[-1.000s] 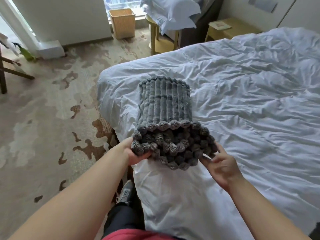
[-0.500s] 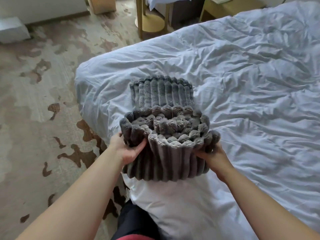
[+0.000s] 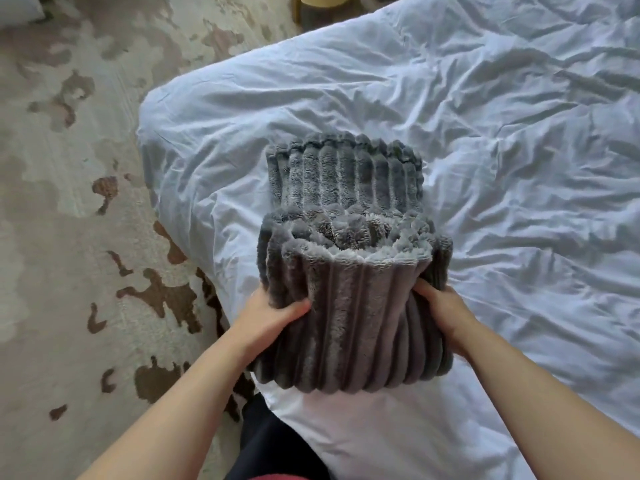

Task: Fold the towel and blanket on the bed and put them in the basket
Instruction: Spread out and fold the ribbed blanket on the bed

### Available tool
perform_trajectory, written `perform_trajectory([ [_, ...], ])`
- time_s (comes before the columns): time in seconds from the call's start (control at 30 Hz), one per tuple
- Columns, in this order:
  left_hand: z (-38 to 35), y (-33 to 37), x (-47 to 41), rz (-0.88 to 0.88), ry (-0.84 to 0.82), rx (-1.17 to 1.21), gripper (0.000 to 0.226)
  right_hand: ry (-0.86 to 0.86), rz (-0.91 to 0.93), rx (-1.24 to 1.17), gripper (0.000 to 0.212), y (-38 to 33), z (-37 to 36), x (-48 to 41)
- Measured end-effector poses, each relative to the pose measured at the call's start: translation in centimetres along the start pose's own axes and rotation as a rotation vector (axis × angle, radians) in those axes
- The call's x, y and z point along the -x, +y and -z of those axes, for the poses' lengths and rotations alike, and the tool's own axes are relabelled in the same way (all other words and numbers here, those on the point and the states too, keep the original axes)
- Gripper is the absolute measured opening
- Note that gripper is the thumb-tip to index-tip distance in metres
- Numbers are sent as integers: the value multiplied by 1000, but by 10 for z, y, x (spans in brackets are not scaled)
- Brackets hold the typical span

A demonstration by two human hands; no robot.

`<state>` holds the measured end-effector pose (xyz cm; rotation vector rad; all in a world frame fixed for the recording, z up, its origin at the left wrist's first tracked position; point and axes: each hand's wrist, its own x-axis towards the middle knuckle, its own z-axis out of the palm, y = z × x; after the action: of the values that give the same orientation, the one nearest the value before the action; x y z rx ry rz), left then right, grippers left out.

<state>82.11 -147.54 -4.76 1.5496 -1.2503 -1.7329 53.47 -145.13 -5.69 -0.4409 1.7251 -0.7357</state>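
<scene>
Centre frame: grey ribbed plush blanket (image 3: 349, 282), part-folded on the white bed (image 3: 519, 161). The left hand (image 3: 273, 318) and right hand (image 3: 445, 311) hold its near fold, fingers clamped on it. No basket or towel in view; basketing likely remains.

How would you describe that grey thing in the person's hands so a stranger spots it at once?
Find the big, rumpled white bed. At its near corner sits the blanket, folded into a thick bundle and held at either side by the left hand and right hand. It alone is dark grey, plush and ribbed amid white cloth.
</scene>
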Motion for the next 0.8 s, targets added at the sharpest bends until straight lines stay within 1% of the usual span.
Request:
perform_trajectory([
  [0.07,-8,5,5,-43,-16,-22,53,-58,20,-60,38,2,6,7],
  [0.13,-13,3,13,-78,-14,-32,56,-81,64,-56,33,7,12,20],
  [0.2,-17,-1,24,-98,30,-35,48,-18,103,-67,22,16,17,36],
  [0.23,-19,-6,29,-84,81,-42,40,34,101,-107,15,23,20,44],
  [0.27,-22,-11,33,-42,159,-75,29,109,82,-126,11,31,21,50],
  [0.3,-25,-16,37,40,234,-136,18,193,34,-108,15,40,22,54],
  [0.33,-28,-20,37,156,282,-205,14,258,-42,-45,23,49,22,55],
  [0.4,-37,-23,32,410,264,-292,25,304,-179,96,36,65,18,53],
  [0.43,-41,-20,28,501,247,-301,34,310,-219,149,39,68,15,49],
  [0.47,-46,-14,24,563,261,-298,45,315,-236,186,42,67,14,44],
  [0.5,-50,-7,19,589,309,-306,54,321,-241,224,46,63,12,39],
  [0.53,-54,1,17,572,381,-366,63,323,-235,270,50,56,11,34],
  [0.57,-60,9,19,505,465,-475,69,323,-224,315,53,49,11,29],
  [0.6,-67,16,26,345,561,-605,70,321,-216,356,57,43,10,24],
  [0.63,-75,22,33,75,641,-738,67,317,-208,399,61,38,10,21],
  [0.67,-84,24,40,-224,652,-862,62,313,-205,439,63,35,9,19],
  [0.7,-94,22,45,-468,583,-971,55,307,-203,473,63,33,7,18],
  [0.73,-103,19,48,-594,463,-1079,48,303,-199,496,62,33,6,17],
  [0.77,-107,16,47,-571,332,-1179,47,304,-199,509,61,32,4,18],
  [0.8,-107,15,44,-461,226,-1250,53,312,-209,506,60,31,4,20],
])
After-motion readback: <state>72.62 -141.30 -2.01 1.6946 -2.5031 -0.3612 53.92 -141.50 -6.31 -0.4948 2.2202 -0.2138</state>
